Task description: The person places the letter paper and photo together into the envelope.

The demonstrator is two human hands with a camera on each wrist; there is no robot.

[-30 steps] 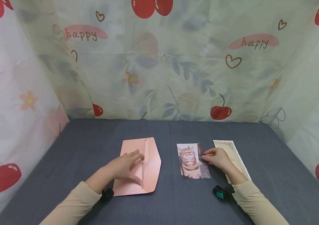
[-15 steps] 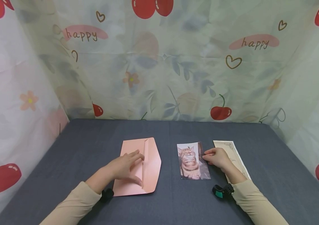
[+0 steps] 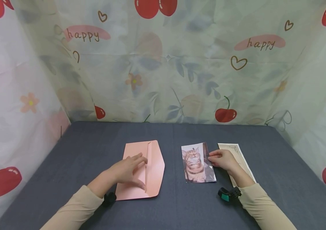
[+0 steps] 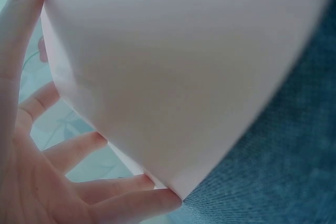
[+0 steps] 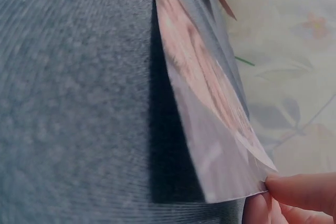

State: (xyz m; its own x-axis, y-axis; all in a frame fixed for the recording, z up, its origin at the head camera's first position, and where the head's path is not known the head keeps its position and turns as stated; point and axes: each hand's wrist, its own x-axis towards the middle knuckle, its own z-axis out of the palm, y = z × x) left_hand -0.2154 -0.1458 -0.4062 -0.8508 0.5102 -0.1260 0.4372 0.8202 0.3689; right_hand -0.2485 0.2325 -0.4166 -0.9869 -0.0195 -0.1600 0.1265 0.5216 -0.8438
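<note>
Cat photo (image 3: 196, 163) has tilted upward, right grip (image 3: 223, 159) partly hiding cream card (image 3: 239, 155).

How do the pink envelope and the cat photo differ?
Look: the envelope is plain pink, while the photo is printed with a cat.
Size: the envelope is larger than the photo.
Handling: the left hand spreads over the envelope; the right hand pinches the photo, lifting that edge.
Both are thin, and each is touched by one hand.

There are two bare hands (image 3: 127, 170), two beige fabric sleeves (image 3: 72, 209), one pink paper envelope (image 3: 156, 169), one glossy rectangular cat photograph (image 3: 194, 164) and one cream rectangular card (image 3: 235, 148).
</note>
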